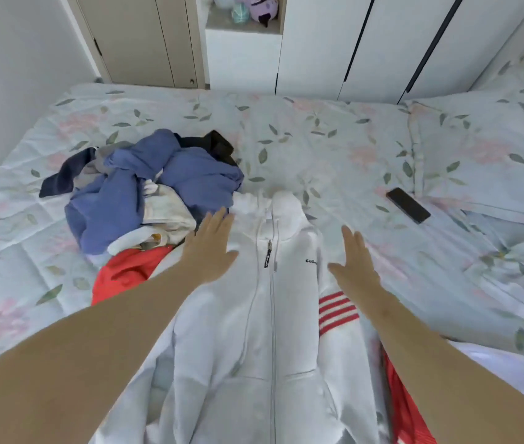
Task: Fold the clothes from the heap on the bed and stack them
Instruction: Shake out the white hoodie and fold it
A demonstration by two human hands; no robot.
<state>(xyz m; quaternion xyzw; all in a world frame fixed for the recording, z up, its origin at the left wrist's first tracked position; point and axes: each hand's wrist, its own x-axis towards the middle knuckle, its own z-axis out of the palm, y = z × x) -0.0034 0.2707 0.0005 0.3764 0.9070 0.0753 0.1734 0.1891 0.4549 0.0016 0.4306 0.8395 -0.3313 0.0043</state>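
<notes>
One white zip hoodie (254, 331) lies front-up in the middle of the bed (318, 139). On the left it is crowded by the single heap (145, 193) of blue, dark and pale clothes, with a red garment (126, 270) showing from under it. One black phone (407, 205) lies near one pillow (478, 155). The left hand (212, 251) and right hand (355, 267) hover over the hoodie's shoulders, fingers straight, gripping nothing.

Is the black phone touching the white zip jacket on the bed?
Apart. The head view shows bare floral sheet between the phone and the white jacket.
</notes>
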